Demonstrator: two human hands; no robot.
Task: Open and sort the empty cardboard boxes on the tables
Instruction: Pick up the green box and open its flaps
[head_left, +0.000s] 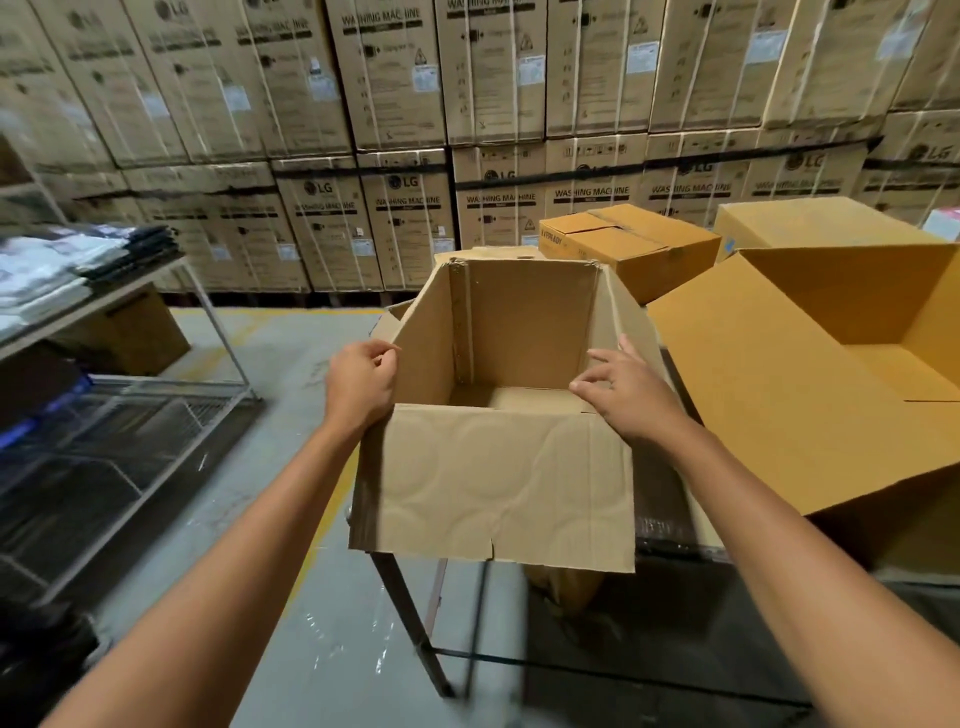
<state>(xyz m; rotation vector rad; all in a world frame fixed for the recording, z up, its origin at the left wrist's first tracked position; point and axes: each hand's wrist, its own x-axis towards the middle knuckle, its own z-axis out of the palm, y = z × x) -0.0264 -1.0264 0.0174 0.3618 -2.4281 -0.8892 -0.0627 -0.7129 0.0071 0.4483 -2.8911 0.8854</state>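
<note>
An open, empty brown cardboard box (498, 332) stands at the left end of a dark table (670, 525), its near flap hanging down over the table edge. My left hand (361, 382) is at the box's left wall, fingers curled at the top of that wall's edge. My right hand (631, 389) lies over the right rim with fingers spread and relaxed, touching the cardboard. To the right lies a large yellow-brown open box (810, 374). Behind stand a closed orange-brown box (631, 247) and a pale closed box (810, 223).
A wall of stacked washing machine cartons (467, 130) fills the background. At the left, a metal shelf rack (119, 332) holds folded clothes and a brown box. Grey concrete floor (291, 364) with a yellow line runs between rack and table.
</note>
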